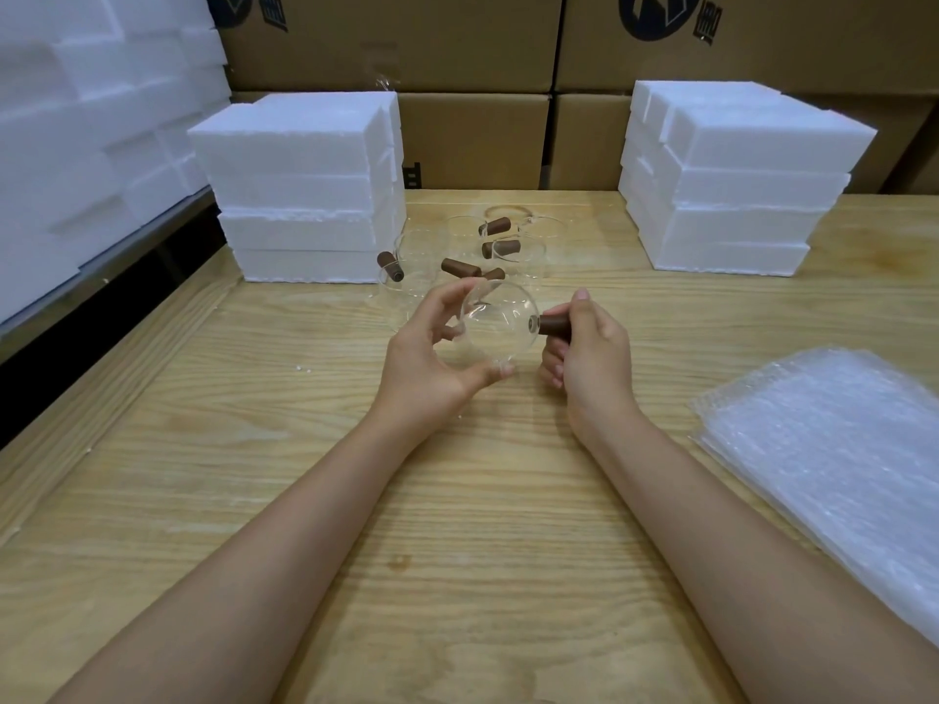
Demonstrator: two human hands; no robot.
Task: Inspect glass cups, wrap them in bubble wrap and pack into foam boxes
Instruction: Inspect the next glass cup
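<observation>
Glass cup [500, 322] is held above the middle of the worktop [457, 551]; the left hand [432, 358] curls its fingers round the bowl, the right hand [589, 348] grips the brown handle [554, 325]; inspection seems under way; more cups [488, 246] wait bare near the far edge; bubble wrap [823, 449] lies at the right edge; foam boxes [305, 195] stand stacked toward both far corners; wrapping and packing look still ahead.

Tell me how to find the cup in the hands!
Start at the table, between the two stacks of foam boxes. In front of the group of cups resting there, the left hand and right hand hold one cup. Only this one is lifted and tipped sideways, right hand gripping its brown handle.
</observation>
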